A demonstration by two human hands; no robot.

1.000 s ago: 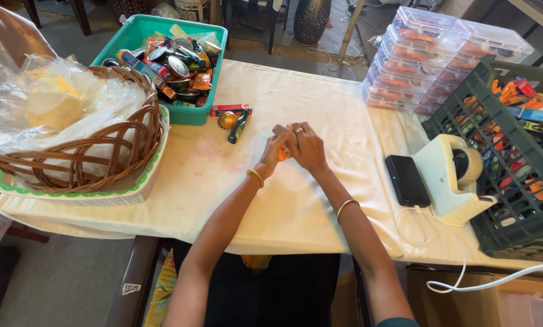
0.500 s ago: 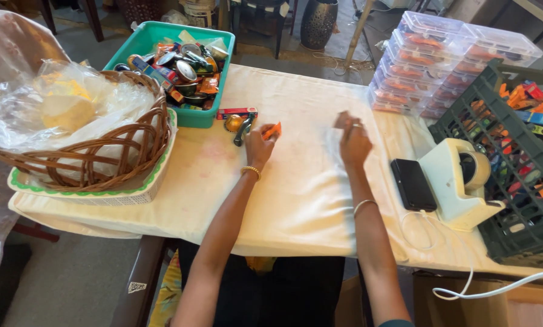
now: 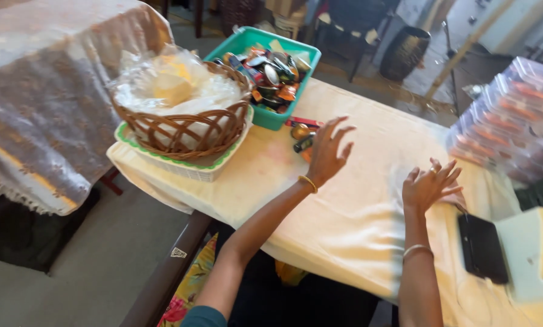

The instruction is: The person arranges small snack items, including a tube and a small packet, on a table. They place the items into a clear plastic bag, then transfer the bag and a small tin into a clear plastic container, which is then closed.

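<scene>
Half a second ago the left hand (image 3: pixel 326 154) held a small orange piece beside the small items on the bench (image 3: pixel 356 224); now its grip is apart, fingers spread, hovering just right of those small items (image 3: pixel 301 138) near the teal tray (image 3: pixel 270 118). The right hand (image 3: pixel 427 186) also hangs open and holds nothing, near the black phone (image 3: pixel 482 247). The camera has swung left since then.
</scene>
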